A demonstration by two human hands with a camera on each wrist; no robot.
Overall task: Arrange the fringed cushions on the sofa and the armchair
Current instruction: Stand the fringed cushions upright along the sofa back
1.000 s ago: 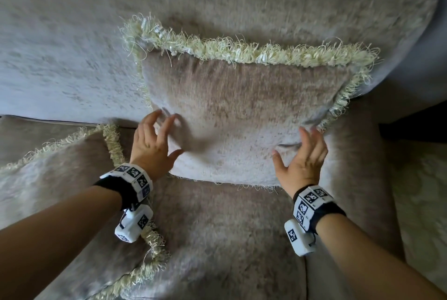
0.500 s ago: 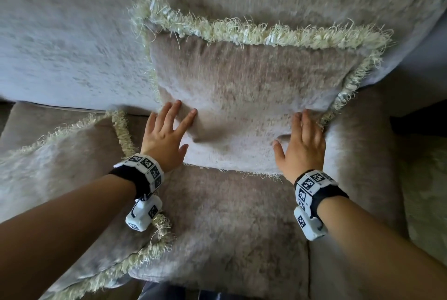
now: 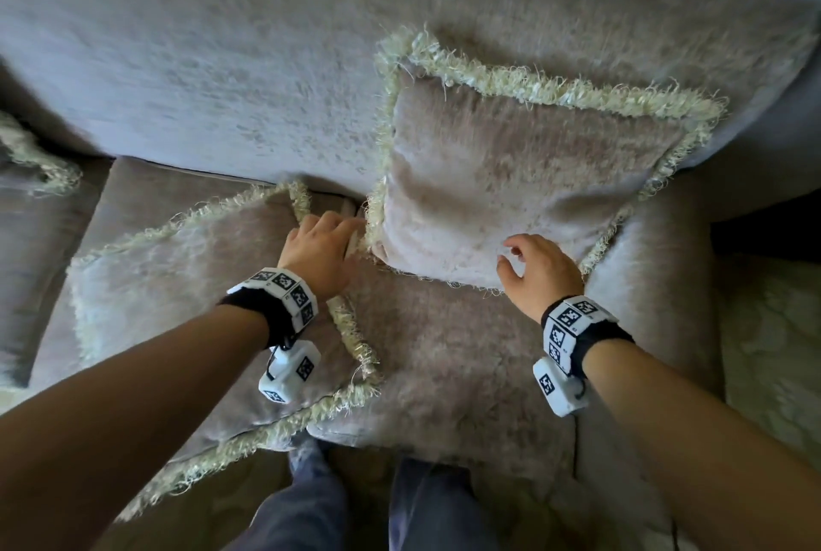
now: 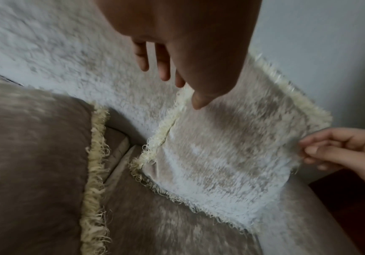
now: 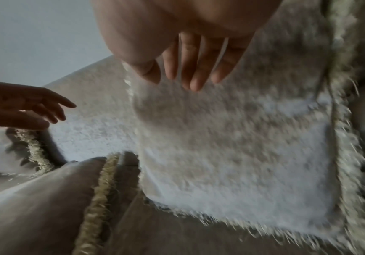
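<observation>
A beige cushion with cream fringe [image 3: 511, 177] stands upright against the sofa back at the right end of the seat. A second fringed cushion [image 3: 191, 284] lies flat to its left. My left hand [image 3: 342, 235] hovers over the gap between them with relaxed fingers near the upright cushion's lower left corner, holding nothing. The left wrist view shows its fingers [image 4: 164, 69] hanging straight above that cushion's fringe [image 4: 162, 136]. My right hand [image 3: 511, 253] floats in front of the upright cushion's lower edge, its fingers [image 5: 194, 74] loose and empty over the cushion face [image 5: 242, 146].
The fringe of a third cushion [image 3: 35, 164] shows at the far left. The sofa backrest [image 3: 222, 62] runs across the top and the padded armrest [image 3: 657, 284] closes the right end. Bare seat [image 3: 444, 350] lies before the upright cushion. My legs [image 3: 311, 506] stand on patterned carpet [image 3: 773, 328].
Both hands have come off the upright cushion, which stays leaning on the backrest. My left hand has moved left towards the flat cushion, and the view has swung left.
</observation>
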